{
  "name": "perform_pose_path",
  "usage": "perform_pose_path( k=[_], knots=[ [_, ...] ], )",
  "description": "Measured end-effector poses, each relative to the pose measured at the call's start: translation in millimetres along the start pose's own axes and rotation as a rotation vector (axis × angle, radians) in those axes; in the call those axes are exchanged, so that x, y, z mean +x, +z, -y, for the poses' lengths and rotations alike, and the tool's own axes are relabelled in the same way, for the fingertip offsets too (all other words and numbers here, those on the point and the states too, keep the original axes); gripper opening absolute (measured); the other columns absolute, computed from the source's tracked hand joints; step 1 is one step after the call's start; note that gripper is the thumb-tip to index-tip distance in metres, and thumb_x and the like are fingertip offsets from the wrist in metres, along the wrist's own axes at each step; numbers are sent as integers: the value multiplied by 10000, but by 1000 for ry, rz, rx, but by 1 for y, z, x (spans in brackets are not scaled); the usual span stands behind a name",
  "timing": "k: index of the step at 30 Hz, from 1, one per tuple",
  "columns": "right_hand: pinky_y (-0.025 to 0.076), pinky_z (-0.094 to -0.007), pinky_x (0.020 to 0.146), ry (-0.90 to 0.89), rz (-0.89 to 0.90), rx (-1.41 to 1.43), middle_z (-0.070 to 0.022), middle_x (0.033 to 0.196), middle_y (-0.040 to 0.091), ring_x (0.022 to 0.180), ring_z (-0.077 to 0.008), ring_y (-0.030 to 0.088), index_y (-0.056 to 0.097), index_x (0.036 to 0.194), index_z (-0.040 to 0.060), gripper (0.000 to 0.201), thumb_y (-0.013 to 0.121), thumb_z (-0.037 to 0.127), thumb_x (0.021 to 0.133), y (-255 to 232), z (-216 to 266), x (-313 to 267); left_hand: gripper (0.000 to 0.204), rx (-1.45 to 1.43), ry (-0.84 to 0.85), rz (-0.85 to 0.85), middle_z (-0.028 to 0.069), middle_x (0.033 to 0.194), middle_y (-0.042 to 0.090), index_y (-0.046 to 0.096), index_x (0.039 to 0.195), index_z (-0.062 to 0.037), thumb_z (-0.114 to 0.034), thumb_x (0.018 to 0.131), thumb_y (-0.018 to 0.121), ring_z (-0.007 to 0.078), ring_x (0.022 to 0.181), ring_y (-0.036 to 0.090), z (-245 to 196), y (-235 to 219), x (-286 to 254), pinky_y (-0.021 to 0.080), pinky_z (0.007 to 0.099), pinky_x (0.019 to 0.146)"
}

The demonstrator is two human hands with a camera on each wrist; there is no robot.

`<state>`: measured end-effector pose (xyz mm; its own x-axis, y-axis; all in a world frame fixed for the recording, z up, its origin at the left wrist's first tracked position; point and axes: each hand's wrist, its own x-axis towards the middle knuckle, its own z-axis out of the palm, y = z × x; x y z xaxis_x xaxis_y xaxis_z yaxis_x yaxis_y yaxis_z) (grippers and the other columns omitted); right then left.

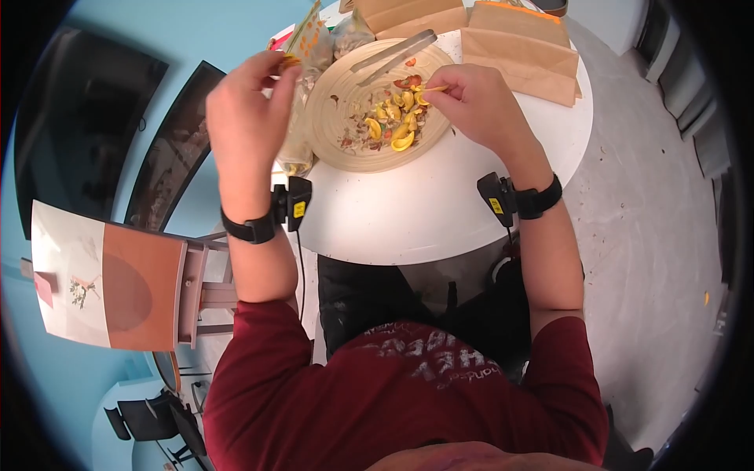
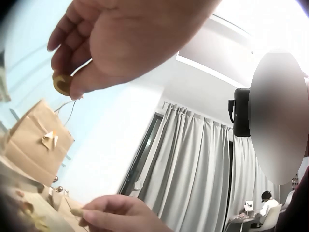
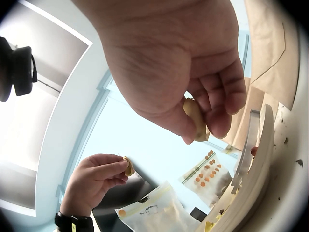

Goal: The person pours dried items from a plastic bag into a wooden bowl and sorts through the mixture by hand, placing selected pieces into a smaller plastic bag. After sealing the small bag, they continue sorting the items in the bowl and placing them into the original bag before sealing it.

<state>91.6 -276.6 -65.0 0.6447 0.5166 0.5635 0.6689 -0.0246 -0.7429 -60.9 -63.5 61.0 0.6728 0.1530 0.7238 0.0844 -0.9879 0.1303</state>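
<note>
My left hand [image 1: 250,110] is raised over the plastic bags left of the plate. Between its thumb and fingertips it pinches a small yellow curled piece [image 2: 61,84]. My right hand [image 1: 481,100] is over the right side of the round wooden plate [image 1: 330,129], pinching another yellow curled piece [image 3: 194,117]. In the middle of the plate lies a heap of yellow curled pieces [image 1: 403,143], mixed with brown flakes and reddish slices [image 1: 408,82]. Metal tongs [image 1: 397,55] lie across the plate's far rim.
Clear zip bags, one with orange dots [image 3: 207,176], stand against the plate's left side. Brown paper bags [image 1: 518,67] stand at the back of the white table [image 1: 377,228]. A wooden chair [image 1: 208,294] is at the left.
</note>
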Motion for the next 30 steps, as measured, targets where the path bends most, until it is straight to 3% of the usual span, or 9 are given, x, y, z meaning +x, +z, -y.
perform_pose_path(
  k=[5,8,11,15,19,22,25,28,30],
  knots=[
    [540,-379,675,0,9,-16,-174,791,708,715,-301,687,740,924,-5,181,698,162,868,1,3,1,274,354,-193,152,157,974,774,750,1080,13,-181,887,760,269,875,753,30,-8,1,567,329,803],
    [537,-381,672,0,10,-13,-175,785,704,711,-304,683,738,917,-6,181,695,163,869,0,3,1,253,368,-105,73,190,965,749,757,1072,-9,-139,855,756,344,883,725,29,-7,-9,564,429,803],
    [534,-383,670,-2,14,-11,-176,775,698,709,-308,677,738,914,-6,182,693,165,870,1,1,1,202,117,51,21,179,941,746,756,1030,-8,-125,866,748,344,864,718,7,-6,-21,561,429,794],
    [534,-387,675,-12,17,-47,-181,766,693,714,-311,676,737,914,-10,186,695,167,869,1,1,2,168,-160,81,220,159,973,760,764,1045,-15,-57,883,750,281,807,729,-9,15,-40,564,355,722],
    [535,-390,681,-8,23,-52,-181,772,696,716,-314,675,739,923,-11,194,698,171,869,0,3,2,265,-139,81,437,182,1016,742,735,1105,-6,-18,840,717,342,904,713,-6,53,-56,572,415,817],
    [529,-291,667,-11,43,-110,-106,813,706,705,-172,658,727,953,-24,157,743,124,904,-2,3,1,317,-97,181,473,195,1044,733,730,1121,-8,7,809,682,387,984,687,9,80,-58,553,442,881],
    [528,-294,670,-13,38,-106,-112,811,700,707,-179,657,724,951,-21,159,742,129,904,-2,1,1,313,-69,149,607,205,1035,724,733,1101,-1,4,796,662,406,1015,668,14,91,-55,540,463,893],
    [530,-401,671,-69,4,-84,-178,771,696,719,-329,669,730,916,-7,180,693,158,856,-2,-1,3,250,-44,136,655,203,988,722,737,1046,-1,-21,807,670,398,973,676,20,98,-55,543,463,863],
    [531,-402,671,-69,4,-78,-175,771,698,717,-331,670,727,908,-6,173,688,154,855,-2,-2,3,210,-54,121,631,199,959,722,737,1011,-3,-31,813,674,396,940,681,24,104,-57,547,463,842]
  ],
)
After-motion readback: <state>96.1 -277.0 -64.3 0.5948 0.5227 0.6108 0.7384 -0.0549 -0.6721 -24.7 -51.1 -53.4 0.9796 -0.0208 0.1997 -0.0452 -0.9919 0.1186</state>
